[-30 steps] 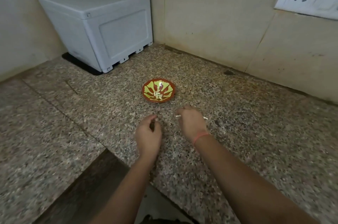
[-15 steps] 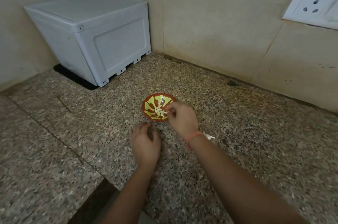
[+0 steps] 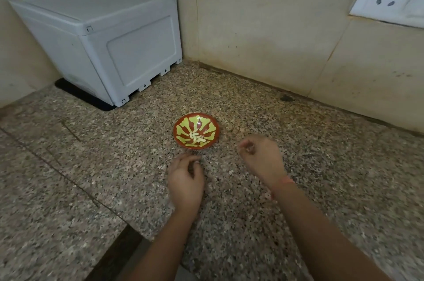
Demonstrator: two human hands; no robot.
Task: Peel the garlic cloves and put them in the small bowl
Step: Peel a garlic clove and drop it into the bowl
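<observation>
Nearest, my left hand (image 3: 185, 179) rests loosely curled on the counter (image 3: 91, 166); beyond it my blurred right hand (image 3: 261, 159) is bunched, and I cannot tell whether either holds anything. A careless swing could tip the small bowl (image 3: 207, 126) just ahead and scatter its peeled garlic cloves (image 3: 196, 137).

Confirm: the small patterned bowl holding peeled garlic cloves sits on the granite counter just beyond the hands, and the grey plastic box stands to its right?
Not quite. The head view shows the grey plastic box to the left of the small patterned bowl. The rest holds: peeled garlic cloves lie in it, on the granite counter just beyond the left hand and right hand.
</observation>
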